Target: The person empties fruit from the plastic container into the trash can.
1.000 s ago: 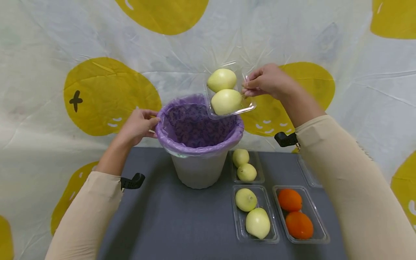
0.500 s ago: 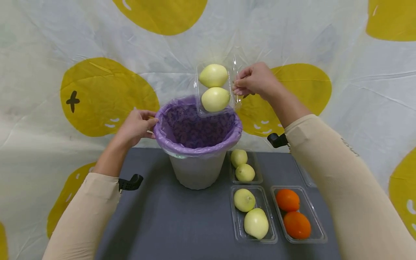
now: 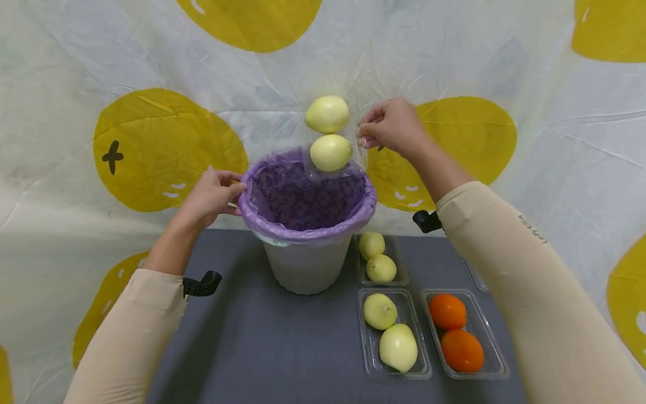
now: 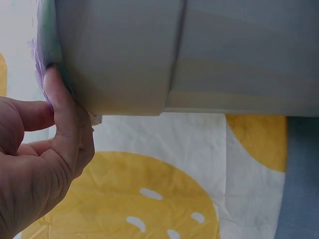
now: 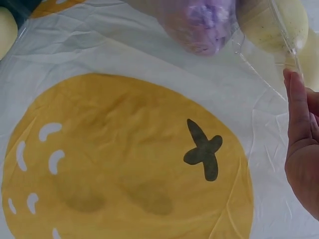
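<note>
clear clamshell tray is up off the table, in the right hand. thumb and fingers pinched narrow on its right edge. two pale yellow fruits sit in it, one nearer, one farther, touching or nearly so. tray is tilted, its inside turned toward the head camera. in the head view it overlaps the far right part of the bin mouth; can't tell how high above the rim it is. right wrist view shows dark specks on one fruit.

left hand is at the left side of the bin, thumb and fingers pinching the folded edge of the purple liner. liner is draped over the rim all round, patterned inside. bin stands upright on the grey table, toward the far edge.

right of the bin: far fruit tray with two pale yellow fruits, near fruit tray in front of it with two more. just right of the near one, orange tray with two oranges. beyond that, another clear container, mostly behind the right sleeve. backdrop: white cloth, big yellow prints.
</note>
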Action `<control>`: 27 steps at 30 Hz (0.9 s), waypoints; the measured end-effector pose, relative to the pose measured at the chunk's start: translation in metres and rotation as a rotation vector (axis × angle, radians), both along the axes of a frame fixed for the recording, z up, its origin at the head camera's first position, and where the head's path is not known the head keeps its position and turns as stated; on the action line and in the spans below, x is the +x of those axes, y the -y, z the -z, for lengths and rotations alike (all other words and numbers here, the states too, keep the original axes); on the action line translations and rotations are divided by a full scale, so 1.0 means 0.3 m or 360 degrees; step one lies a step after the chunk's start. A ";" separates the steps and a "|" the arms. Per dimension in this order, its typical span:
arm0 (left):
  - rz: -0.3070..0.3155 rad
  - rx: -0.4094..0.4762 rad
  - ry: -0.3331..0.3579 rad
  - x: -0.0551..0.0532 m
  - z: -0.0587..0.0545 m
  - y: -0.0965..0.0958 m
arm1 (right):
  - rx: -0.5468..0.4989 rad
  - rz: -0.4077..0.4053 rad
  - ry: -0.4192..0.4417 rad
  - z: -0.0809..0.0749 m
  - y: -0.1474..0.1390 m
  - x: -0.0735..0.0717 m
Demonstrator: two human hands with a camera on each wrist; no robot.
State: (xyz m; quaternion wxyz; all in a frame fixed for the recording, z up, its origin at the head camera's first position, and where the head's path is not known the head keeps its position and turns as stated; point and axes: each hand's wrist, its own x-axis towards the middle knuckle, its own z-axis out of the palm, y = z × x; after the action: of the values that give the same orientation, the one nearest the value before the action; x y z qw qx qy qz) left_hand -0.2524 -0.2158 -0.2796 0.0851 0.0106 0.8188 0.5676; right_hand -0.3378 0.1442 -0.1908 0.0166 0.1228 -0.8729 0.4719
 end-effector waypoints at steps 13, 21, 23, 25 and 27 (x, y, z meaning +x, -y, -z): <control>0.0018 -0.0033 0.0006 0.012 0.001 0.014 | -0.0001 0.0033 -0.0085 0.036 0.024 0.011; 0.0017 -0.0027 -0.0018 0.004 0.003 0.013 | -0.0077 0.0040 -0.0105 0.050 0.033 -0.002; 0.0014 -0.0033 -0.0012 0.006 0.003 0.015 | -0.0084 0.0037 -0.0114 0.058 0.037 -0.004; 0.0010 -0.0039 -0.0006 0.007 0.004 0.018 | -0.0093 0.0036 -0.0127 0.067 0.043 -0.005; 0.0006 -0.0044 -0.0004 0.008 0.004 0.020 | -0.0103 0.0042 -0.0138 0.074 0.049 -0.005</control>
State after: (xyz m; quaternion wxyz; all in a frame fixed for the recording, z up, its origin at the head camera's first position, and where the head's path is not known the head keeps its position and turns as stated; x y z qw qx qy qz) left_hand -0.2500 -0.2216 -0.2810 0.0853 0.0118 0.8267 0.5560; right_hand -0.3394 0.1295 -0.2131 0.0646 0.1310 -0.8573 0.4937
